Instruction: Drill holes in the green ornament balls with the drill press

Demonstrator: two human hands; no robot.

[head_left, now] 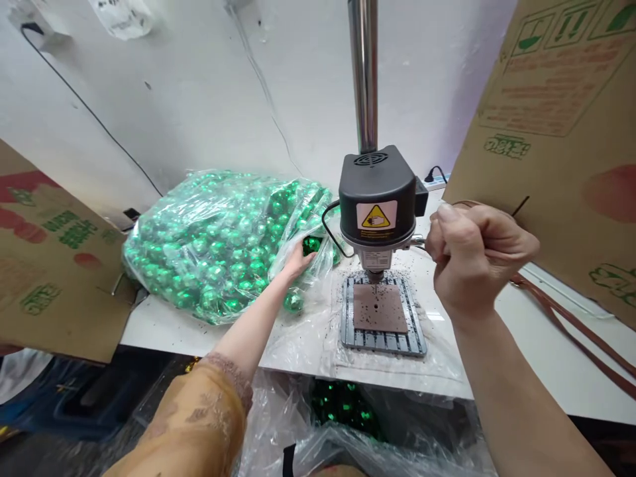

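Observation:
My left hand is at the mouth of a clear plastic bag full of shiny green balls. Its thumb and fingers curve about one faceted green ball; the plastic partly hides the fingertips. A small black bench drill press stands on a steel pole to the right. Closed in a fist, my right hand is at the end of the metal drill press lever, most of which it hides. Under the drill, a brown plate with a dark hole lies on the slotted metal base.
Another green ball lies beside the bag. Dark chips are scattered round the base. Cardboard flaps flank the white table on the left and right. A brown strap lies at right. Below the table edge, plastic holds more green balls.

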